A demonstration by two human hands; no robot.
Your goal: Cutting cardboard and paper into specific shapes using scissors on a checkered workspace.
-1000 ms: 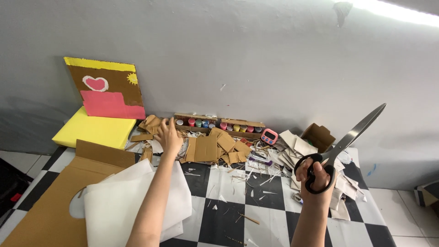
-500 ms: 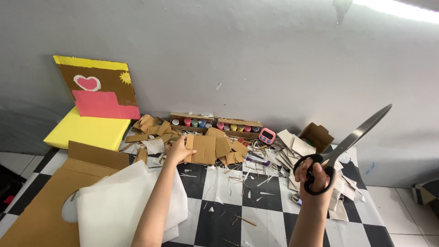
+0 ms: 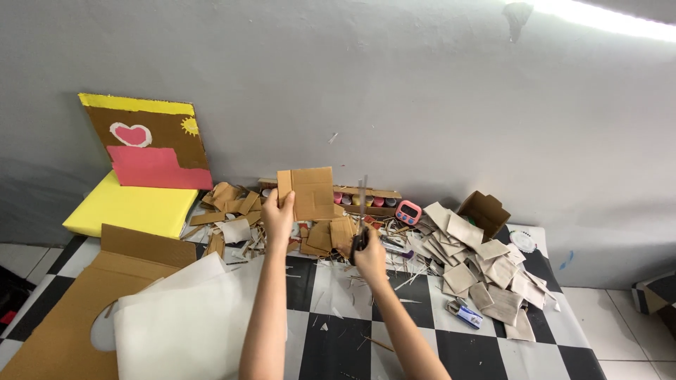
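Above the floor, left hand (image 3: 278, 214) closed on cardboard piece (image 3: 308, 193).

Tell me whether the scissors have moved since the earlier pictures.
Yes. The scissors swung left, from above the cut squares to beside the cardboard piece, blades upright.

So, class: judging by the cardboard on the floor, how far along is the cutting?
Done: a heap of cut brown cardboard squares. In hand: left hand holds a brown cardboard piece; right hand holds black-handled scissors beside it. Left: uncut brown cardboard scraps by the wall.
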